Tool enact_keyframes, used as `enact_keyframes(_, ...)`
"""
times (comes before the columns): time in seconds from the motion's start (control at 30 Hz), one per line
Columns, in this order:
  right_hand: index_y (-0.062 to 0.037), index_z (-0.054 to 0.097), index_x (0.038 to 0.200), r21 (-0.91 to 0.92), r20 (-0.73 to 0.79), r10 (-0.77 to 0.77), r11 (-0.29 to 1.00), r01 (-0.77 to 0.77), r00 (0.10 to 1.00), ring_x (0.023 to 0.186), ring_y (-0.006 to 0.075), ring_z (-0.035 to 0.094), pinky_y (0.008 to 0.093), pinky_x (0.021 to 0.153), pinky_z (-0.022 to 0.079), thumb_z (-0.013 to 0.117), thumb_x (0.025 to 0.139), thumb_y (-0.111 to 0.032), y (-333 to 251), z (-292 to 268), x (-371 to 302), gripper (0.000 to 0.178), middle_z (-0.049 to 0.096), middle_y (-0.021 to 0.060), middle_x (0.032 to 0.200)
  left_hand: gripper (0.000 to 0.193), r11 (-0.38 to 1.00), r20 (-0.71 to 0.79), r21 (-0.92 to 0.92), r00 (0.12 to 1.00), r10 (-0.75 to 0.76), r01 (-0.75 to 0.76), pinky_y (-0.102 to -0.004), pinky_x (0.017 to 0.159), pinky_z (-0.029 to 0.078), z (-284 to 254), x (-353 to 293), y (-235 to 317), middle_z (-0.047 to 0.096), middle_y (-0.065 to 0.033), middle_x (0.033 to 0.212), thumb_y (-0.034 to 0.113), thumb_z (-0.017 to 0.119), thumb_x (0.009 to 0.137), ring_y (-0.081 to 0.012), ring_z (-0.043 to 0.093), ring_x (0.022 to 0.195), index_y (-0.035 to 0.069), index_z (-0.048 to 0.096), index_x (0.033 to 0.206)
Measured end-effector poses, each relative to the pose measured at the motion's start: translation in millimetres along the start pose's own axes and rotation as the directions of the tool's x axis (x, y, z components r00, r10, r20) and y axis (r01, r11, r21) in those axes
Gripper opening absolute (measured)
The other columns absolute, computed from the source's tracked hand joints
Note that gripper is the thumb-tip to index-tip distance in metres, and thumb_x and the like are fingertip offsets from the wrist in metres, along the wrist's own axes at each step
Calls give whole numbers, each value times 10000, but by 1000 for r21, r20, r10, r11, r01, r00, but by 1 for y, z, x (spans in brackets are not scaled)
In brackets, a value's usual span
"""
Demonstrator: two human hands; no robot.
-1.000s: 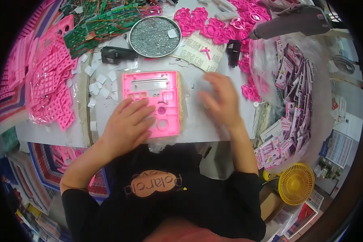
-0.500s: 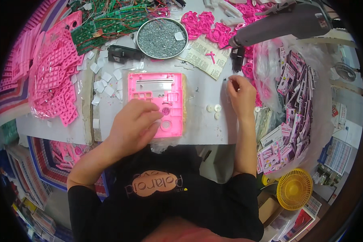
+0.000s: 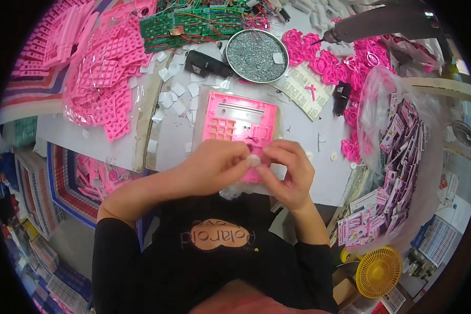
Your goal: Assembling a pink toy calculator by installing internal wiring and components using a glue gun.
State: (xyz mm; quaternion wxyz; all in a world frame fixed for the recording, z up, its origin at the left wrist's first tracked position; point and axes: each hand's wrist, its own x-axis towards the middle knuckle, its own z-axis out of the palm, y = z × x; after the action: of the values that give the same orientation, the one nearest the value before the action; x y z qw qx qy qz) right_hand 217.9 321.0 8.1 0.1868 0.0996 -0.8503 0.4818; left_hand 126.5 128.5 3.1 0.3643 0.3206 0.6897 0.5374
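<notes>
A pink plastic casing (image 3: 215, 109) lies in front of me with its inner side up, showing a silver strip and square openings. Over its lower part my left hand (image 3: 220, 163) and my right hand (image 3: 292, 171) meet at the fingertips. Between them is a small white round disc (image 3: 253, 160), pinched by my left fingers and touched by my right thumb and fingers. Whether my right fingers hold anything else is hidden. Another white disc (image 3: 333, 156) rests on the table, right of my right hand.
A round metal tray of small screws (image 3: 256, 31) stands beyond the casing. An electric screwdriver (image 3: 384, 23) hangs at the upper right. Green circuit boards (image 3: 193, 26), pink keypad pieces (image 3: 110, 78), white square pieces (image 3: 179, 107) and a bag of printed cards (image 3: 403, 157) surround the work spot.
My right hand has come in from the table's right side to the casing and met my left hand. The white disc now shows between them. The whole view has shifted.
</notes>
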Motion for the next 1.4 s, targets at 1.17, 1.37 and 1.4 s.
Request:
enact_keyframes(1.17, -33, 605, 950, -545, 23, 168, 829, -129, 986, 1171, 414, 441, 524, 966, 389, 735, 679, -9, 28, 45, 1, 301, 551, 153, 1243, 193, 831, -93, 538, 969, 228, -144, -466, 914, 478, -44, 18, -7, 662, -95, 1082, 145, 709, 830, -307, 624, 1068, 77, 667, 1006)
enact_keyframes(1.37, -52, 601, 980, -499, 25, 166, 856, -131, 986, 1169, 422, 427, 518, 977, 382, 735, 684, -3, 25, 42, 2, 328, 541, 165, 1251, 142, 364, -84, 931, 953, 291, -29, -449, 859, 441, -79, 162, -28, 671, -52, 923, 246, 682, 871, -261, 623, 954, 124, 702, 940)
enact_keyframes(1.4, -53, 605, 994, -492, 26, 171, 860, -136, 985, 1158, 416, 440, 511, 980, 385, 739, 697, -9, 24, 39, 1, 328, 544, 167, 1245, 152, 280, -44, 960, 988, 147, 1, -449, 865, 433, -78, 171, -29, 672, -47, 916, 260, 676, 877, -253, 620, 967, 127, 705, 946)
